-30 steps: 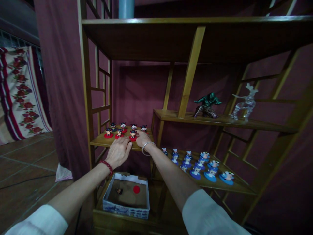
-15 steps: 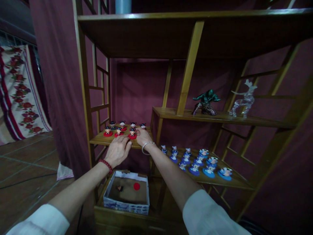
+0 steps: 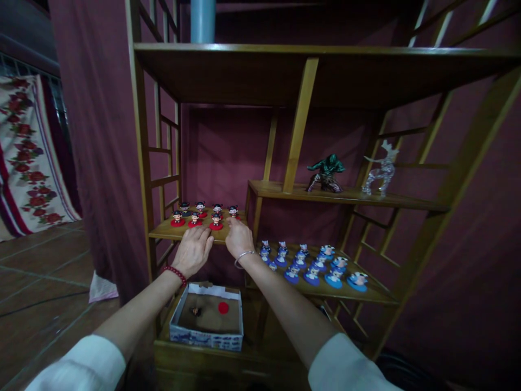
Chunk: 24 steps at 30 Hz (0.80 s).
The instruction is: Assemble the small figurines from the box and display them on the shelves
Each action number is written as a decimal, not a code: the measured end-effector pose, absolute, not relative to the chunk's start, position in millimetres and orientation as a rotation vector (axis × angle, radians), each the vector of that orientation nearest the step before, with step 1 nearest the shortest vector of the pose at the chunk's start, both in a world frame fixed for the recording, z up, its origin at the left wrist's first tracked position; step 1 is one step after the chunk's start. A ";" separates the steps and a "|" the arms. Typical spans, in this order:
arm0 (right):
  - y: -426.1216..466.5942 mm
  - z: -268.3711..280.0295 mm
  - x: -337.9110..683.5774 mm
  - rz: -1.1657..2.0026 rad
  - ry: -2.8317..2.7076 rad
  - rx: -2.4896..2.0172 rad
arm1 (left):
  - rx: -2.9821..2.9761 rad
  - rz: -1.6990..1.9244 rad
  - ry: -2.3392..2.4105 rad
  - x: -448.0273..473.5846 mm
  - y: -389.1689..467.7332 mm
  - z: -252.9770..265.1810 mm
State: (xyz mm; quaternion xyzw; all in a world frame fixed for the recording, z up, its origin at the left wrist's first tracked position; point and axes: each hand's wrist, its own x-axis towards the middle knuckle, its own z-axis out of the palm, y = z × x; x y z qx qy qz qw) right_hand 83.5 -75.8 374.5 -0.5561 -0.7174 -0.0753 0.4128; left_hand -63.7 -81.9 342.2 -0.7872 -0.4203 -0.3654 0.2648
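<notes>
Several small black-haired figurines stand in two rows on the upper left shelf (image 3: 163,229), most of them on red round bases. My left hand (image 3: 192,251) lies at the shelf's front edge, fingers stretched out, just below the front figurines. Beside the front-right figurine (image 3: 215,220) is my right hand (image 3: 239,239), its fingers curled together in front of the back-right figurine (image 3: 233,211). Whatever those fingers hold, if anything, is hidden. Below, a shallow cardboard box (image 3: 207,339) contains a small dark figurine piece (image 3: 196,311) and a red disc (image 3: 223,308).
Blue and purple figurines (image 3: 312,274) fill a lower shelf to the right. Above them stand a green-caped statue (image 3: 326,174) and a clear deer figure (image 3: 382,169). A wooden post (image 3: 302,125) divides the shelving. A blue cylinder (image 3: 202,21) is on the top board.
The view has shifted, so the shelving's right side appears further left. My right hand has drawn slightly down from the figurines, showing more of the back-right one. My left hand keeps its place.
</notes>
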 end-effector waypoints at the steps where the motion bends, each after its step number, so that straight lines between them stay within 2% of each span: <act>1: -79.9 371.4 84.3 -0.212 -1.826 -1.326 | -2.121 -0.995 -1.132 -63.5 -82.9 340.5; 8: -115.5 341.3 84.7 -0.269 -1.876 -0.912 | -2.053 -1.115 -1.145 -58.3 -92.3 326.5; 13: -130.0 321.2 83.6 -0.281 -1.897 -0.815 | -2.056 -1.125 -1.056 -57.2 -100.3 309.2; 19: -134.4 295.2 75.8 -0.234 -1.959 -0.898 | -2.159 -1.121 -1.114 -53.5 -115.7 282.5; 24: -129.0 255.5 71.9 -0.079 -2.049 -1.173 | -2.362 -1.039 -1.189 -52.1 -123.0 242.7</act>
